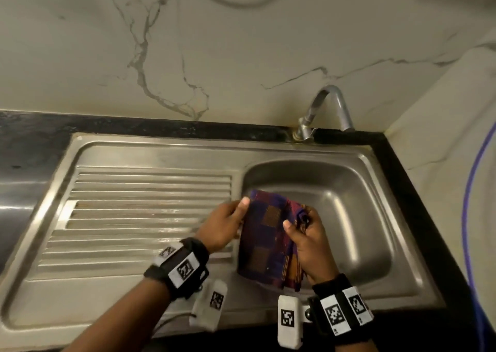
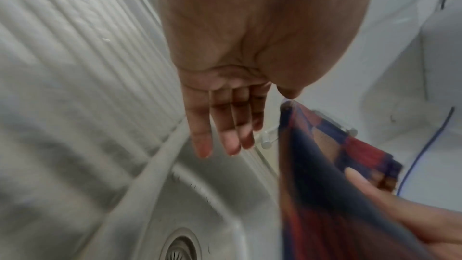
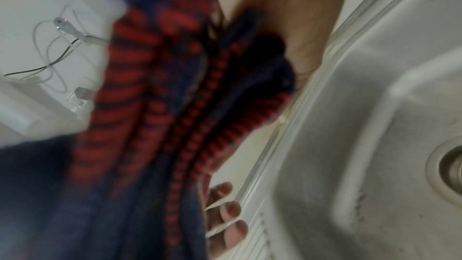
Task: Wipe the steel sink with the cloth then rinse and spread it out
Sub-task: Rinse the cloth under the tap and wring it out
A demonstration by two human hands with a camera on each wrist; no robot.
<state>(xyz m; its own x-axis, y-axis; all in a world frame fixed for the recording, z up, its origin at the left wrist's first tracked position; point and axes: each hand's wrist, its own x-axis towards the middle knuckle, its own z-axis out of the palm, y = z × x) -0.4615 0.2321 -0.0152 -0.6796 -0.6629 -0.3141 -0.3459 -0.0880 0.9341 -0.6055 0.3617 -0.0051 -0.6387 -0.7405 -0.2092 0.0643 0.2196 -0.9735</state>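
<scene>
Head view: right hand (image 1: 308, 247) grips a bunched edge of the cloth (image 1: 264, 240), thumb on top, fingers curled round the folds. Left hand (image 1: 226, 224) at the cloth's 9 o'clock side: thumb laid on the upper left corner, fingers extended behind it, seemingly flat to the fabric. Left wrist view shows those fingers (image 2: 222, 126) straight and relaxed, not curled round anything. Cloth hangs lengthwise between both hands, over the left rim of the basin, above the steel sink (image 1: 357, 206), not touching the bottom as far as I can tell.

Step, by my reading: opening or refolding the cloth into a pad, either before wiping or before rinsing; which one, cannot tell. To do it well: let the left hand take a proper pinch on the corner, draw the hands apart so the bunched edge releases, keep it over the basin so any drips fall inside.

Materials: cloth is woven, checked in navy, maroon and orange-brown squares, with a striped red border (right wrist view, blurred). Limp; likely drapes and bunches easily. Sink is brushed stainless, rounded basin corners, dull sheen. Ribbed drainboard (image 1: 139, 217) at 9 o'clock, parallel pressed grooves. Curved metal tap (image 1: 324, 112) at 12 o'clock, no water running. Black counter (image 1: 35, 136) edging; veined marble-look wall (image 1: 214, 42) behind.
</scene>
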